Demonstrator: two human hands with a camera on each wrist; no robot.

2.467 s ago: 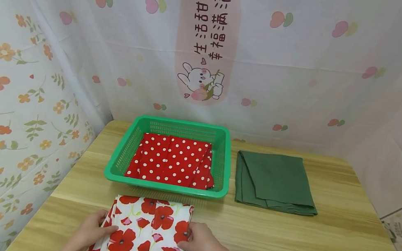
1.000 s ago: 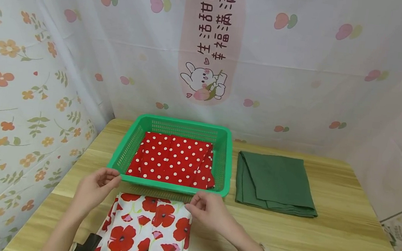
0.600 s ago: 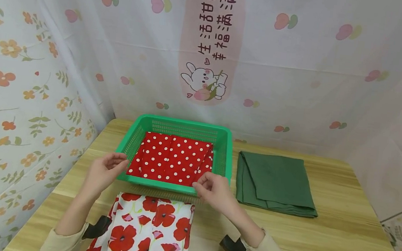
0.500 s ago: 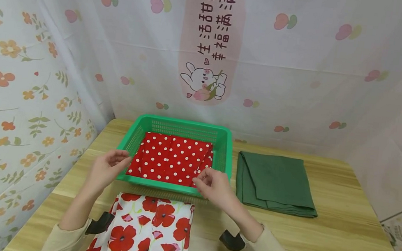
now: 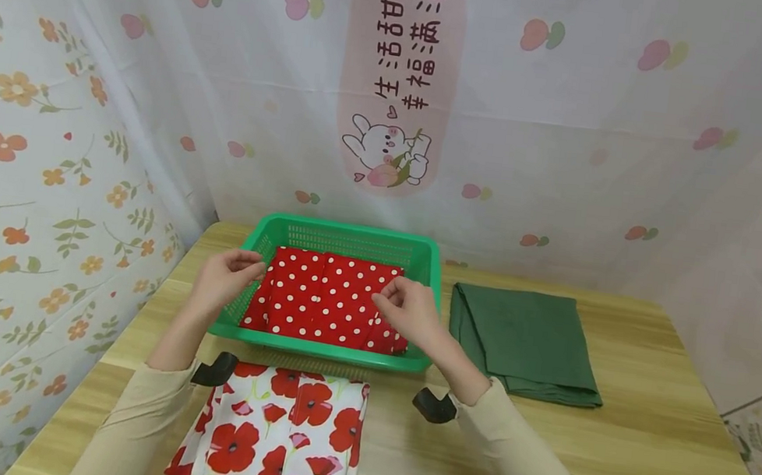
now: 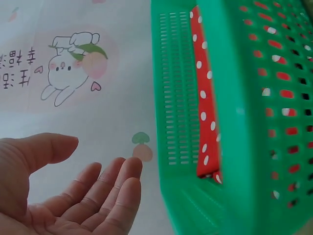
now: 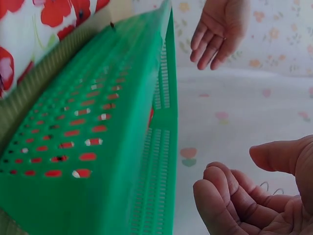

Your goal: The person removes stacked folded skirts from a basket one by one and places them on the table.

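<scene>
Hovering above the green plastic basket (image 5: 339, 353), the left hand (image 5: 225, 280) and right hand (image 5: 410, 309) hold nothing, thumbs spread from loosely curved fingers; the folded red polka-dot cloth (image 5: 324, 303) lies inside, between them, long axis side to side, right hand nearer.

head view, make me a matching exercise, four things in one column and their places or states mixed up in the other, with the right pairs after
Things
1. red folded cloth with white dots
2. white folded cloth with red poppies
3. plain dark green folded cloth
4. bare hands: left hand and right hand

Places or states
A. on the wooden table, right of the green plastic basket
B. holding nothing
C. inside the basket
D. on the table, in front of the basket

Pairs: 1-C, 2-D, 3-A, 4-B
</scene>
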